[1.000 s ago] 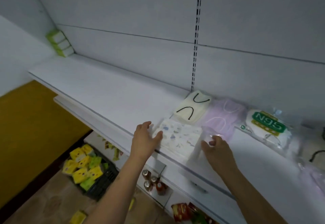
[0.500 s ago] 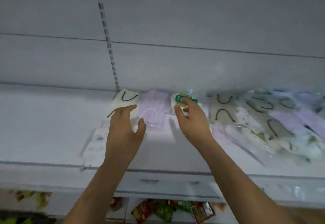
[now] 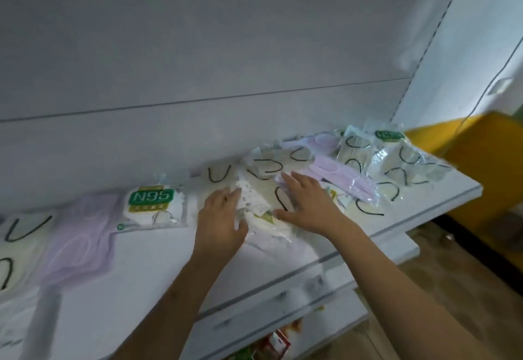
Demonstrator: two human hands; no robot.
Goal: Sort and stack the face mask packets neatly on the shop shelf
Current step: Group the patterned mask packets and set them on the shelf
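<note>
On the white shelf a row of mask packets lies at the left: a cream packet with black loops, a lilac packet and a white N95 packet with a green label. To the right sprawls a loose heap of cream, lilac and N95 packets. My left hand rests flat, fingers spread, on a patterned white packet at the heap's near edge. Beside it, my right hand lies flat on a cream packet with black loops. Neither hand is closed around anything.
The shelf's back wall is plain grey-white. A lower shelf juts out beneath the front edge, with snack packets below. A yellow wall panel stands at the right, past the shelf end.
The view has swung right along the shelf to the loose heap. Both hands have moved from the sorted row onto packets in the heap; the N95 packet now lies left of them.
</note>
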